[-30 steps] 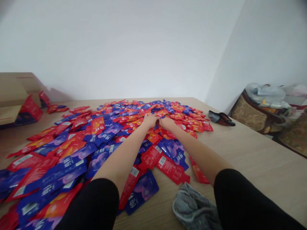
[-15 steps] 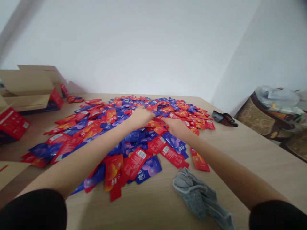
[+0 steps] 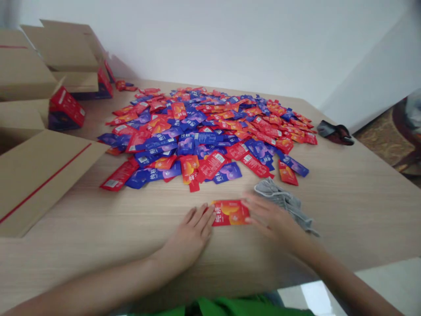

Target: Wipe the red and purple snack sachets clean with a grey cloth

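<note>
A red and orange sachet [image 3: 229, 213] lies flat on the wooden table [image 3: 345, 193] near its front edge. My left hand [image 3: 190, 235] rests flat with fingers stretched out, its fingertips touching the sachet's left end. My right hand [image 3: 271, 217] lies with fingers spread against the sachet's right end. Behind them spreads a large heap of red and blue sachets [image 3: 210, 127]. A crumpled grey cloth [image 3: 284, 202] lies just beyond my right hand.
Open cardboard boxes [image 3: 39, 171] stand along the left side, some holding red packs [image 3: 66, 107]. A small dark object [image 3: 335, 131] lies near the table's right edge. A patterned floor shows at the far right.
Both hands have drawn back from the heap to the table's front edge, and one red sachet now lies between them. The view has tilted down and pulled back.
</note>
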{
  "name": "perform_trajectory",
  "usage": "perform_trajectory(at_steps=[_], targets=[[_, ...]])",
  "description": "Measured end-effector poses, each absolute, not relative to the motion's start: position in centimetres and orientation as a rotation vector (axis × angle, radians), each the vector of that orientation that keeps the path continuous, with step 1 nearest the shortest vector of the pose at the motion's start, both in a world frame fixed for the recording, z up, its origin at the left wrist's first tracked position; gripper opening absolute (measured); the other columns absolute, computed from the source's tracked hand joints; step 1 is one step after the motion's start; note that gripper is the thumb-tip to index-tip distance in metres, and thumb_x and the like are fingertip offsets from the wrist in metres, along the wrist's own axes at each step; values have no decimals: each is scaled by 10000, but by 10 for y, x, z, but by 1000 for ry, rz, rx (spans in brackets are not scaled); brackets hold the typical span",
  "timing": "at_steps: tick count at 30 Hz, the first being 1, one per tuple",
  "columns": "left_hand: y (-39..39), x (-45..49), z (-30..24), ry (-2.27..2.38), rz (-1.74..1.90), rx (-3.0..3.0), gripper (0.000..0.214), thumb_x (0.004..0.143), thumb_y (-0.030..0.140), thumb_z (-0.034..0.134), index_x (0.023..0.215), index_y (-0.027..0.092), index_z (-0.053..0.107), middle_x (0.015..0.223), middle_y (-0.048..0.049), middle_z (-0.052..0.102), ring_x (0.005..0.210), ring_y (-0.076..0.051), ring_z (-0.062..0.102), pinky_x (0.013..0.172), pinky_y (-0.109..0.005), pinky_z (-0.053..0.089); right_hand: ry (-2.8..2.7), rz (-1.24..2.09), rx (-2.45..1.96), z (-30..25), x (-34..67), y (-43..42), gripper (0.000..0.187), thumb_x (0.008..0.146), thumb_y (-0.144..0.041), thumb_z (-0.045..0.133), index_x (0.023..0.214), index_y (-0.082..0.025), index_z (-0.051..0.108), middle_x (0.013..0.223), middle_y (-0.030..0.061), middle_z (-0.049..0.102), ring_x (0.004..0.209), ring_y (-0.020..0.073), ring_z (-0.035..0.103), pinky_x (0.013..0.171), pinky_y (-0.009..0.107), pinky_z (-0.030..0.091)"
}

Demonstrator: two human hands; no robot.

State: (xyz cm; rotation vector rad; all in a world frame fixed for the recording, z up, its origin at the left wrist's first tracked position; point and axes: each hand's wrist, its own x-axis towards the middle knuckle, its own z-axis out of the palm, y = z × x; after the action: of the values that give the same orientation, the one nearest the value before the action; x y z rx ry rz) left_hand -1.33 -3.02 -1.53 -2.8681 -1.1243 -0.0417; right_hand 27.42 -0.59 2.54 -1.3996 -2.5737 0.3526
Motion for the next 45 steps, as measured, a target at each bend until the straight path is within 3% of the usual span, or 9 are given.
perform_trajectory(at_steps=[4,11,14,18,25,30,37,41,45], targets=[[-31,-8,-6,-1229,-1,-2885,482,1001,297,374,1428,107,488,1513,-159,425,1421,-323,366,1131,-477,348,-2397,67,-1672,12,306,9,453,926,-394,482,1337,-235,589,1468,110,480,1350,335,428,1106,562,368],[-32,-1,0,-1343,-17,-2946,542,980,358,406,1461,110,442,1546,-157,380,1427,-329,349,1159,-486,298,-2034,191,-1709,14,288,10,409,933,-199,303,1183,-183,626,1122,146,599,1086,268,571,968,396,465],[-33,0,1,-1367,-49,-2946,519,976,334,413,1446,119,468,1538,-150,400,1426,-336,346,1155,-503,302,-2028,226,-1618,28,231,3,391,940,-225,353,1270,-204,563,1226,134,566,1168,254,527,1014,364,431],[-32,2,3,-1334,-38,-2929,425,964,248,419,1307,91,615,1407,-175,550,1372,-365,418,1116,-521,358,-2526,235,-1529,21,170,-6,416,962,-214,348,1330,-200,542,1358,152,514,1146,303,495,951,450,419],[-26,0,5,-1193,-102,-2854,289,912,198,527,1081,109,744,1392,-132,573,1261,-351,546,991,-441,483,-2297,50,-1854,1,227,-15,376,938,-206,408,1274,-192,576,1273,151,549,1086,311,502,902,470,412],[-27,-3,5,-1192,-172,-2824,393,934,266,508,1248,84,658,1401,-126,572,1254,-325,555,994,-426,477,-1997,226,-1652,20,240,-13,275,944,-228,406,1172,-192,556,1059,103,607,998,252,572,872,409,468],[-28,-2,5,-1184,-191,-2817,395,939,258,488,1239,68,661,1358,-132,606,1257,-327,552,1010,-421,460,-2361,166,-1545,19,172,-3,313,939,-234,470,1219,-219,609,1167,124,595,979,263,570,817,395,474],[-25,-2,4,-1159,-170,-2819,381,927,237,495,1215,62,672,1388,-133,582,1247,-331,560,990,-421,473,-2317,-6,-1716,1,200,-3,318,945,-240,452,1203,-205,634,1152,141,592,966,290,556,830,438,467],[-25,-3,7,-1187,-166,-2866,424,930,295,499,1249,58,646,1398,-134,574,1264,-319,547,1009,-406,465,-2064,109,-1802,10,240,-2,296,955,-237,422,1177,-175,607,1078,124,615,966,265,584,854,413,481]])
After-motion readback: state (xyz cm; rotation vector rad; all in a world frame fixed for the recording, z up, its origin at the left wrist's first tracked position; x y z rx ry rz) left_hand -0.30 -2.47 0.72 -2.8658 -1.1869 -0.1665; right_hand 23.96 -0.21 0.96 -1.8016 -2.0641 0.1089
